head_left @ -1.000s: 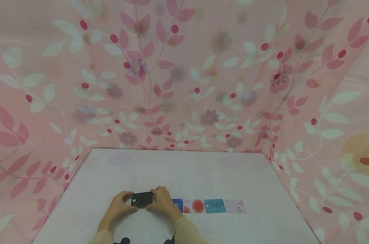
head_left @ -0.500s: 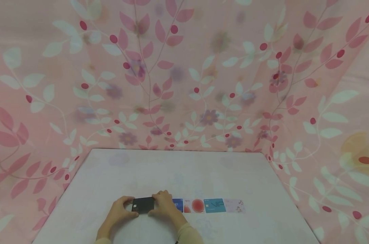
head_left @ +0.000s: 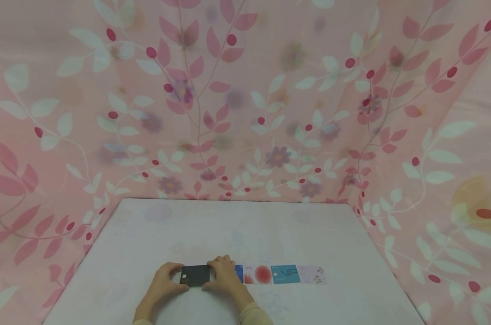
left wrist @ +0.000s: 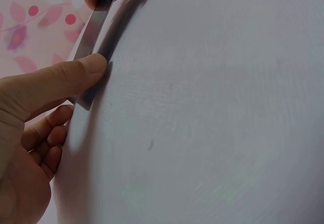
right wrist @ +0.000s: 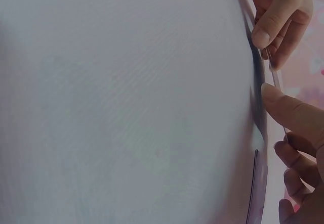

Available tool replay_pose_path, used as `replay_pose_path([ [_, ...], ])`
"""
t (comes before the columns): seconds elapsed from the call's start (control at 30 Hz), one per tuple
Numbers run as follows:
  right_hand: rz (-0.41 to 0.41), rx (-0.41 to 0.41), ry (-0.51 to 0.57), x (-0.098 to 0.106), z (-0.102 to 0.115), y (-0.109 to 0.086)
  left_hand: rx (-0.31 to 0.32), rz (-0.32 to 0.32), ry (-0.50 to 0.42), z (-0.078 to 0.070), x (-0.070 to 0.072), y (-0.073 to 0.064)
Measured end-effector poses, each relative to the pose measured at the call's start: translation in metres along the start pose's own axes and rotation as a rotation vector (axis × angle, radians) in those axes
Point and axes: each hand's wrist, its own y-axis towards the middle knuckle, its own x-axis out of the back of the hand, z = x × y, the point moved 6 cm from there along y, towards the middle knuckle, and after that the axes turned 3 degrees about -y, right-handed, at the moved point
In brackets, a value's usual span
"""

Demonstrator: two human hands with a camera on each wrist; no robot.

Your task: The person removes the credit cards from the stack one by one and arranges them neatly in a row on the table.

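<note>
A black card [head_left: 195,276] with a small pale chip is held between both hands, left of a row of cards. My left hand [head_left: 164,280] pinches its left edge, thumb at the near corner. My right hand [head_left: 226,276] pinches the right edge and partly covers a blue card [head_left: 239,272]. In the left wrist view, the black card [left wrist: 92,39] shows nearly edge-on with its shadow on the white surface beside it. Seen from the right wrist, the card's thin edge [right wrist: 276,82] runs between the two hands, raised a little off the surface.
Right of the blue card, the row continues with a white card bearing a red circle [head_left: 263,274], a teal VIP card [head_left: 286,274] and a pale floral card [head_left: 312,275]. They lie flat on a white table [head_left: 245,225]. Pink leaf-patterned cloth [head_left: 245,113] surrounds the table.
Both hands have moved the black card slightly nearer to me and then to the right, closer to the blue card. The row of cards stays put.
</note>
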Motion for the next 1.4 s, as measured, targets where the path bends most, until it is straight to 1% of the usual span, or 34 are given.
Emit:
replay_pose_path([
  [0.13, 0.005, -0.008, 0.008, 0.003, -0.003, -0.003, 0.001, 0.005, 0.009, -0.002, -0.003, 0.002],
  [0.37, 0.000, -0.022, 0.041, 0.006, -0.011, -0.007, -0.016, 0.014, 0.019, -0.006, -0.012, 0.005],
  [0.57, -0.003, -0.031, 0.055, 0.008, -0.017, -0.008, -0.003, 0.023, 0.023, -0.008, -0.017, 0.007],
  [0.7, -0.002, -0.037, 0.045, 0.008, -0.021, -0.009, -0.004, 0.027, 0.017, -0.010, -0.019, 0.008],
  [0.87, 0.013, -0.061, 0.059, 0.009, -0.027, -0.009, -0.025, 0.024, 0.024, -0.013, -0.023, 0.009],
  [1.1, 0.014, -0.080, 0.108, 0.009, -0.030, -0.013, -0.040, 0.021, 0.032, -0.016, -0.025, 0.010],
  [1.23, 0.000, -0.070, 0.090, 0.008, -0.031, -0.013, -0.054, 0.022, 0.033, -0.016, -0.026, 0.011],
  [1.4, -0.024, -0.062, 0.064, 0.007, -0.035, -0.015, -0.041, 0.033, 0.035, -0.014, -0.027, 0.011],
])
